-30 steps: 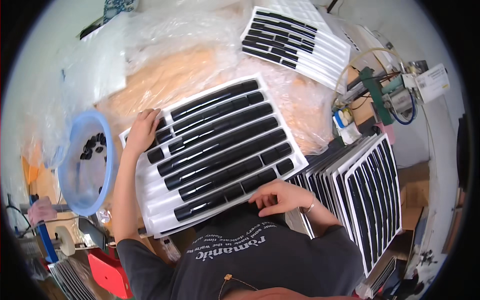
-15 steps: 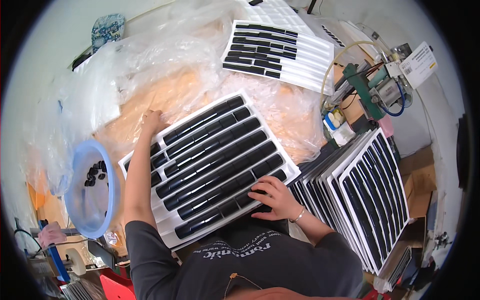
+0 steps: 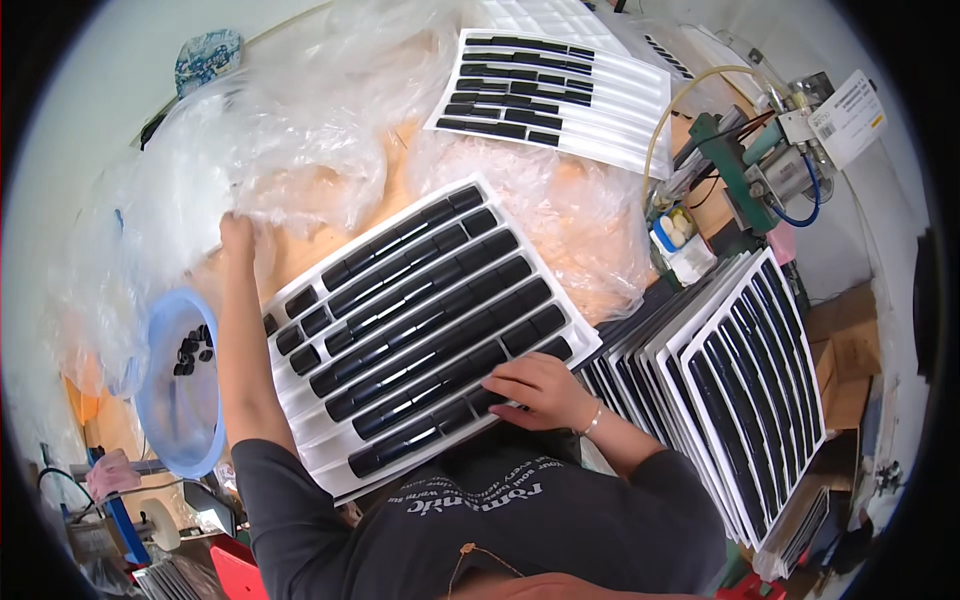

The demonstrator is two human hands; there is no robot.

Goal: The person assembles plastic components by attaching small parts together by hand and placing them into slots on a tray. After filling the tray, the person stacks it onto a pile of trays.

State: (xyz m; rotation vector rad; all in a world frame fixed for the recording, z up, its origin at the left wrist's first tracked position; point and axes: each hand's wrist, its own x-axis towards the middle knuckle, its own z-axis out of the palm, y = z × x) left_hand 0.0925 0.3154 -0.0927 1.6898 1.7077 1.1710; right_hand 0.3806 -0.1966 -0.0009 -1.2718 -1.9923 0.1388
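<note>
A white ridged tray (image 3: 312, 425) lies tilted in front of me, with rows of shiny black cylindrical pieces (image 3: 430, 345) in its grooves. At its near right edge my right hand (image 3: 545, 392) is curled down, thumb and fingers closing around a black piece in the nearest row. Beyond the tray's left side, my left hand (image 3: 238, 236) is closed on the edge of a crumpled clear plastic sheet (image 3: 310, 185). The left fingertips are partly hidden. A few grooves at the tray's left end show bare white.
A blue basin (image 3: 160, 400) with several small black pieces stands at left. Another partly filled tray (image 3: 620, 110) lies at the back. Many filled trays (image 3: 755, 400) stand stacked at right. A green and metal machine (image 3: 735, 165) with hoses is behind them.
My left hand has moved left and away from the tray's edge to the plastic sheet, pulling the sheet's folds. My right fingers have slid slightly left and drawn together.
</note>
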